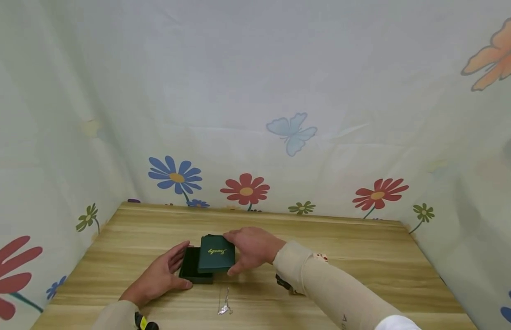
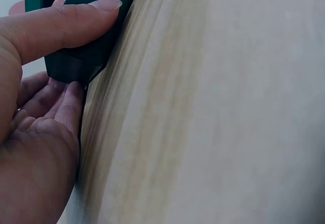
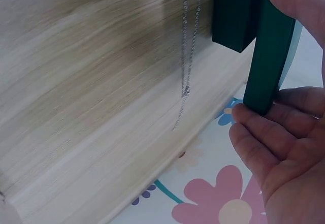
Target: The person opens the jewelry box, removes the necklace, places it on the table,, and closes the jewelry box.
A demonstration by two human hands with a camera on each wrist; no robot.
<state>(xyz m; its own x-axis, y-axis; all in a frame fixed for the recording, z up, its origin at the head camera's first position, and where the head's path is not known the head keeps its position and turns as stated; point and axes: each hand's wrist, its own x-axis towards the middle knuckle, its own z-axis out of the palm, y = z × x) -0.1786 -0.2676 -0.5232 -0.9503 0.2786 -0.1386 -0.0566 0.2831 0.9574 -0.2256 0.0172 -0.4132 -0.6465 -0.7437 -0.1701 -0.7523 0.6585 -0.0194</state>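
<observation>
A dark green box base (image 1: 190,268) lies on the wooden table (image 1: 363,266). My left hand (image 1: 166,271) grips it, thumb (image 2: 76,21) on one side wall and fingers on the other; the base (image 2: 81,59) fills the corner of the left wrist view. My right hand (image 1: 244,252) holds the matching lid (image 1: 216,253), which bears gold script, tilted over the base's right part. In the right wrist view the lid (image 3: 269,56) is pinched edge-on between thumb and fingers, beside the base (image 3: 233,13). A thin silver chain (image 1: 224,302) lies on the table in front of the box, also visible as the chain (image 3: 190,46).
A pale curtain printed with flowers and butterflies (image 1: 292,133) encloses the table on the left, back and right. The table's edge (image 3: 127,163) runs close to the chain. Bare wood (image 1: 383,279) stretches to the right of my right forearm.
</observation>
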